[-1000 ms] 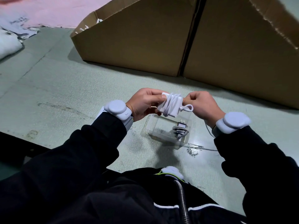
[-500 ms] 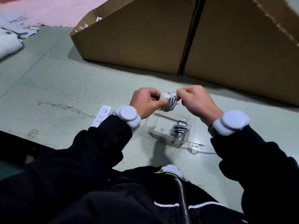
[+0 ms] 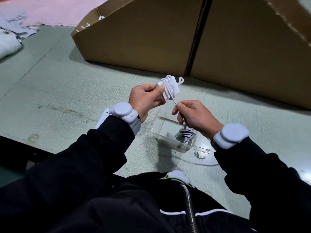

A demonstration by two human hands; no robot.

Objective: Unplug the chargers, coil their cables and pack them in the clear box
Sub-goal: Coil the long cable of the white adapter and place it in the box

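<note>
Tightening the last wrap above the clear rectangular plastic box [image 3: 174, 132].

Left hand [image 3: 145, 100] clamped on the white block charger [image 3: 168, 89] wound in its own white cable, raised just above the box for a short drop. Right hand [image 3: 196, 116] pinching the cable's free end [image 3: 174, 102], likely to cinch it. One grey coiled charger [image 3: 186, 134] already inside.

You had a large brown cardboard box [image 3: 151, 39] standing on the green floor [image 3: 58, 84], a second cardboard panel [image 3: 252, 52] just beside it, a dark gap between them. A pink sheet [image 3: 50, 9] and crumpled white cloth [image 3: 8, 44] lay far left. You wore grey wrist devices [image 3: 123, 111].
</note>
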